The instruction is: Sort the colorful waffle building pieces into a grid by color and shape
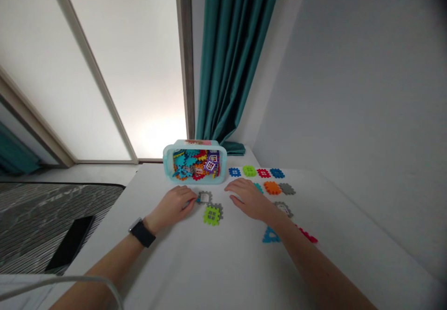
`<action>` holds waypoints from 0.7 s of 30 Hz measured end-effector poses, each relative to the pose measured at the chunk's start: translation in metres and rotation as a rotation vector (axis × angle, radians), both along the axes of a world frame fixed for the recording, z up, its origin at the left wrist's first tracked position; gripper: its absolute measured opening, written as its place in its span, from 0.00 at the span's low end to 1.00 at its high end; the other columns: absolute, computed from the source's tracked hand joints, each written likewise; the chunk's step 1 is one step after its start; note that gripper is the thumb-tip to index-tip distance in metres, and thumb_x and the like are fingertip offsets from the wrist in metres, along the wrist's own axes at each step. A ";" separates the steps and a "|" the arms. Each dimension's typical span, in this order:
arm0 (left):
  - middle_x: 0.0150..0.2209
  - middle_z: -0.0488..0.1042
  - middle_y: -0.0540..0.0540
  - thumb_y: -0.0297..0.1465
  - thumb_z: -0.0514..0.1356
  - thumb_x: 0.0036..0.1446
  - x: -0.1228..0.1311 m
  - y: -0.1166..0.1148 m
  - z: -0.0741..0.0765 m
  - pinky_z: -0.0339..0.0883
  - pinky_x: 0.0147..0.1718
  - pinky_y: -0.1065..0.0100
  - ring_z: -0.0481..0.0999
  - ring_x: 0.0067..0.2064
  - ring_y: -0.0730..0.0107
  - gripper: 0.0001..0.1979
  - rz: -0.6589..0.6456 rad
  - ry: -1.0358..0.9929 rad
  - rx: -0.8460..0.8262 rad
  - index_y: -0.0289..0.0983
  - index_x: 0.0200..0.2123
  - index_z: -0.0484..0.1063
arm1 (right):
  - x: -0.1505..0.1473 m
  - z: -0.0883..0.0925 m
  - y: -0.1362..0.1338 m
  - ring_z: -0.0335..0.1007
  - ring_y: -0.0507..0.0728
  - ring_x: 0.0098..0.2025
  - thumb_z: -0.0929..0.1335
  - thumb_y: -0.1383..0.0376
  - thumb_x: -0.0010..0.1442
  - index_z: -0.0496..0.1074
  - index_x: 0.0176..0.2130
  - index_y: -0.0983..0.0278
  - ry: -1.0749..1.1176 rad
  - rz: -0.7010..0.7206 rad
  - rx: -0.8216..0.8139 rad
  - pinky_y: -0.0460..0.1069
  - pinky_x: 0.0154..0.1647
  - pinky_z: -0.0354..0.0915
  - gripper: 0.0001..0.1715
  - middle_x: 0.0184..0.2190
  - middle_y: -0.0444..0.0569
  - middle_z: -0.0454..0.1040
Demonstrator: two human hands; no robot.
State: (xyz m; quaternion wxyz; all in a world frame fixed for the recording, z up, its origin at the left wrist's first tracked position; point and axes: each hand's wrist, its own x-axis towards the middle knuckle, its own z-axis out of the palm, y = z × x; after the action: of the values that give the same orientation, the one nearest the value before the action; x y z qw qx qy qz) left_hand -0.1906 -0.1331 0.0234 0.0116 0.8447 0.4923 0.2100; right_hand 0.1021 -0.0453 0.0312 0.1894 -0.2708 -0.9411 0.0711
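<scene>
- Black smartwatch (141, 232) on the left wrist comes nearest, its forearm reaching up the white desk (209, 272) towards the pale blue plastic tub (195, 180).
- Left hand (171, 203), in front of the tub: the fingers curl down over a small teal piece (191, 202). The grip looks nearly closed, though I can't tell whether it holds the piece or only covers it.
- Lime green tile (212, 216), further right of the left hand and in front of the tub, overlaps a grey tile (219, 209). A grey window tile (204, 197) sits just beside the left fingertips.
- Right hand (248, 199), in front of the tub and to its right: it lies palm down with the fingers spread, an open grip with nothing visibly held.
- Blue triangular frame (270, 235) and a red piece (308, 235) lie right of the tub, just beside the right forearm.
- These flat toothed tiles sit low on the smooth desk, so pinching one by its rim with the fingertips looks cleaner than pressing down from above.
- Orange tile (272, 188) sits right of the tub, beside a grey tile (287, 188).
- Blue, green, red and blue tiles (249, 171) form a row just right of the tub, which holds a heap of mixed tiles (195, 163).
</scene>
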 end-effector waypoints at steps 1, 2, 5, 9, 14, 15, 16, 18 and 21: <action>0.38 0.78 0.43 0.31 0.51 0.67 -0.006 -0.004 -0.005 0.71 0.45 0.60 0.77 0.41 0.62 0.12 0.027 -0.008 0.012 0.38 0.42 0.75 | -0.009 -0.002 -0.006 0.68 0.63 0.55 0.63 0.69 0.65 0.74 0.50 0.61 -0.022 0.016 -0.014 0.61 0.59 0.62 0.16 0.49 0.54 0.77; 0.41 0.78 0.41 0.30 0.51 0.66 -0.010 -0.008 -0.010 0.71 0.47 0.59 0.76 0.44 0.60 0.12 0.055 -0.021 0.021 0.38 0.43 0.75 | -0.017 -0.004 -0.011 0.68 0.63 0.55 0.64 0.69 0.65 0.74 0.51 0.61 -0.045 0.032 -0.030 0.61 0.59 0.62 0.17 0.49 0.54 0.77; 0.54 0.74 0.37 0.29 0.55 0.63 -0.020 -0.013 -0.023 0.69 0.55 0.53 0.74 0.54 0.56 0.16 0.130 -0.071 0.036 0.37 0.53 0.71 | -0.039 -0.013 -0.030 0.68 0.64 0.56 0.66 0.69 0.64 0.71 0.55 0.59 -0.064 0.031 -0.070 0.61 0.59 0.63 0.20 0.51 0.54 0.75; 0.63 0.67 0.37 0.33 0.58 0.63 -0.020 -0.011 -0.035 0.62 0.62 0.49 0.67 0.63 0.54 0.22 0.132 -0.062 -0.006 0.39 0.59 0.67 | -0.057 -0.032 -0.057 0.61 0.66 0.64 0.67 0.65 0.64 0.63 0.63 0.58 0.023 -0.046 -0.046 0.63 0.63 0.62 0.28 0.61 0.57 0.67; 0.53 0.74 0.40 0.35 0.60 0.62 -0.014 -0.011 -0.034 0.66 0.56 0.53 0.72 0.55 0.55 0.13 0.163 -0.067 -0.052 0.39 0.49 0.72 | -0.060 -0.053 -0.075 0.57 0.67 0.67 0.65 0.64 0.66 0.63 0.64 0.57 0.019 -0.069 -0.001 0.66 0.64 0.61 0.28 0.65 0.59 0.64; 0.50 0.74 0.40 0.36 0.61 0.62 -0.013 -0.012 -0.032 0.67 0.54 0.54 0.73 0.53 0.55 0.12 0.170 -0.061 -0.055 0.39 0.47 0.72 | -0.059 -0.054 -0.075 0.58 0.67 0.66 0.64 0.64 0.67 0.63 0.64 0.58 0.011 -0.064 -0.005 0.66 0.64 0.61 0.27 0.64 0.58 0.65; 0.48 0.74 0.41 0.38 0.62 0.61 -0.013 -0.013 -0.030 0.68 0.52 0.54 0.73 0.51 0.55 0.13 0.173 -0.052 -0.056 0.39 0.46 0.72 | -0.059 -0.055 -0.074 0.59 0.66 0.66 0.64 0.64 0.67 0.64 0.64 0.58 0.004 -0.063 -0.012 0.65 0.64 0.61 0.27 0.63 0.58 0.66; 0.45 0.73 0.41 0.41 0.63 0.60 -0.014 -0.015 -0.028 0.68 0.49 0.55 0.73 0.49 0.55 0.14 0.175 -0.038 -0.046 0.39 0.45 0.72 | -0.058 -0.054 -0.072 0.61 0.66 0.65 0.63 0.65 0.67 0.65 0.63 0.59 -0.002 -0.064 -0.025 0.65 0.64 0.62 0.26 0.63 0.58 0.67; 0.44 0.72 0.42 0.40 0.62 0.61 -0.014 -0.016 -0.027 0.69 0.46 0.57 0.73 0.45 0.57 0.13 0.183 -0.025 -0.026 0.38 0.44 0.71 | -0.057 -0.052 -0.070 0.61 0.65 0.65 0.63 0.65 0.67 0.65 0.63 0.59 0.014 -0.058 -0.035 0.64 0.64 0.62 0.26 0.62 0.57 0.67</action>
State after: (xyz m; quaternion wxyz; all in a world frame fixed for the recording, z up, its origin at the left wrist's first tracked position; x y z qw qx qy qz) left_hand -0.2050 -0.1488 -0.0039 0.0093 0.7933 0.5698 0.2144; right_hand 0.0450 -0.1148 -0.0213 0.1933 -0.3007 -0.9302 0.0839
